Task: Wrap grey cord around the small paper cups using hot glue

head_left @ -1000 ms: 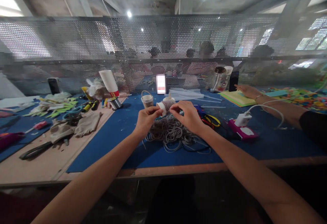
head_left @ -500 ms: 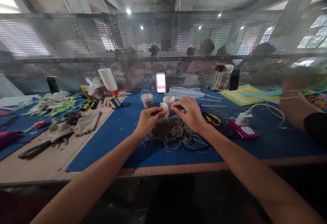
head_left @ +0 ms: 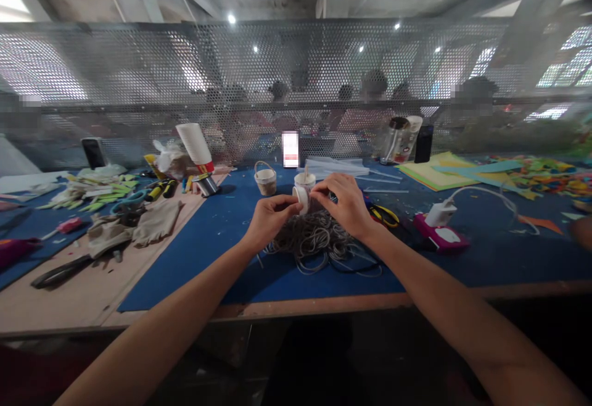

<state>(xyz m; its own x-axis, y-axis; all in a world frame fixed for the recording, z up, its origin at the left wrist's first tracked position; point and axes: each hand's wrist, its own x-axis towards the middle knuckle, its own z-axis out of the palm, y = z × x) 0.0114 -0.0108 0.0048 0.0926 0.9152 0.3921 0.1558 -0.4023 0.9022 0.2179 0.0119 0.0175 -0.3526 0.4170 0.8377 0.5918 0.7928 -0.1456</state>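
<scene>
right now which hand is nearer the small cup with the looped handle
Left. The left hand is just on the near side of the cup with the looped handle; the right hand is farther off to its right, beyond the held cup.

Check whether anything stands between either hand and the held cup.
Nothing visible does. The left hand grips the cup by its rim; the right hand is pinched at its side, though contact is too small to tell. The cord pile lies below and a second cup stands just behind, neither in between.
</scene>
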